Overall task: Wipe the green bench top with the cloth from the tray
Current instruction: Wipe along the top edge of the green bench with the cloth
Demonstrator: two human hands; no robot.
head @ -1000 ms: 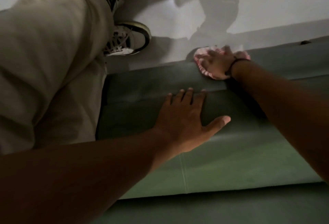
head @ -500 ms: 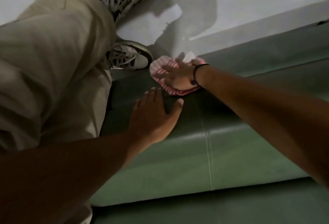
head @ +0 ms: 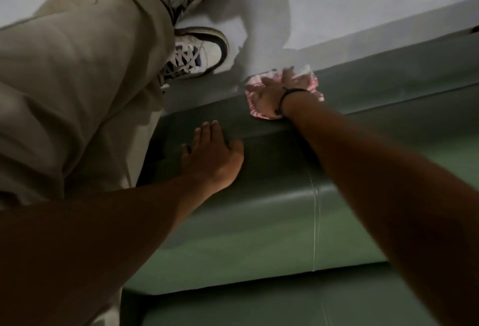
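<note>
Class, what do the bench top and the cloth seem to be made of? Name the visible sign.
Bench top: probably green vinyl or faux leather over padding; smooth, dull sheen, stitched seam, rounded edge. Cloth: soft woven fabric, pink-and-white striped, bunched under the right hand.

1 head-worn view looks steeply down, close over the bench (head: 259, 222).

Both arms reach forward, the left hand (head: 212, 156) flat, palm down, fingers (head: 207, 132) together, the right hand (head: 270, 94) farther out, palm down, fingers seemingly spread.
</note>
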